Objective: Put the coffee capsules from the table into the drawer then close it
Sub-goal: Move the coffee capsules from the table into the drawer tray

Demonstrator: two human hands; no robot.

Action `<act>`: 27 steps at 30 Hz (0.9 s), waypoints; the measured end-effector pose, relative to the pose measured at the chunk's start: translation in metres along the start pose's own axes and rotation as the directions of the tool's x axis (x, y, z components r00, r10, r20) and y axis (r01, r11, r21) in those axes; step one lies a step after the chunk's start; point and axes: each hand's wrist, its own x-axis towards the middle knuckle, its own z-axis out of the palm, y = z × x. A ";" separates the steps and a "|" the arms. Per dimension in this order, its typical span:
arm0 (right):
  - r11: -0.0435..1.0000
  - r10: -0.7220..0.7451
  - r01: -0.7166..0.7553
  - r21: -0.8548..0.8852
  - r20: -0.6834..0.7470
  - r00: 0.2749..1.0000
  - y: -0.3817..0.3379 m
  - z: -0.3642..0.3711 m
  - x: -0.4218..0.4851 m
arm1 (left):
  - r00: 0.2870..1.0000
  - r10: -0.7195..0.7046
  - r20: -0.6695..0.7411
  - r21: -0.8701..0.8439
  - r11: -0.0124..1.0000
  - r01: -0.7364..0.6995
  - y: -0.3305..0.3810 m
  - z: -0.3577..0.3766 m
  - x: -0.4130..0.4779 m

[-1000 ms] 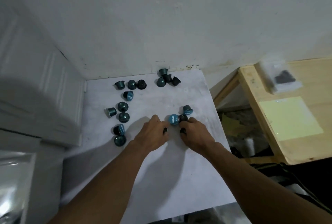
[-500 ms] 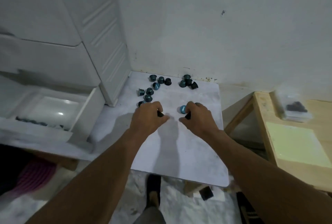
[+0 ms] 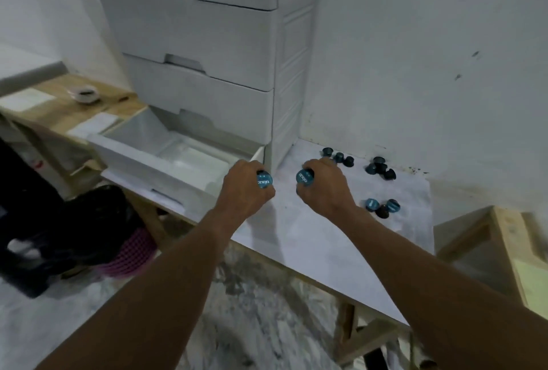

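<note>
White drawer (image 3: 139,159) open, both fists full.
By the drawer's near corner the left hand (image 3: 246,193) grips a teal capsule (image 3: 264,182); the right hand (image 3: 324,190) clutches a second capsule (image 3: 304,177) above the table (image 3: 311,239); loose capsules (image 3: 372,205) lie on it further right, some near the wall (image 3: 415,43).

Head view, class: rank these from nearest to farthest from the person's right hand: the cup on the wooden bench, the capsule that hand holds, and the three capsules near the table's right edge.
1. The held capsule, gripped in the fingers of the right hand.
2. The three capsules, on the table to that hand's right.
3. The cup, far left on the wooden bench.
</note>
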 end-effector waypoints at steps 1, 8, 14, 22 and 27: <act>1.000 -0.013 0.013 0.008 -0.008 1.000 -0.015 0.008 0.006 | 1.000 0.004 -0.006 0.013 1.000 -0.004 -0.012 -0.012 0.002; 0.995 -0.047 0.052 0.087 -0.056 0.997 -0.121 0.074 0.041 | 1.000 0.024 -0.018 0.076 0.997 -0.023 -0.110 -0.098 0.023; 0.995 -0.003 0.005 0.096 -0.028 1.000 -0.169 0.120 0.068 | 0.998 0.048 0.032 0.111 0.992 -0.051 -0.168 -0.137 0.052; 0.996 0.025 -0.028 0.086 0.033 0.999 -0.186 0.164 0.146 | 0.993 0.027 0.111 0.129 0.991 -0.041 -0.211 -0.141 0.129; 0.994 0.050 -0.061 0.089 0.112 0.992 -0.183 0.199 0.197 | 0.966 -0.038 0.255 0.196 0.981 -0.013 -0.231 -0.134 0.190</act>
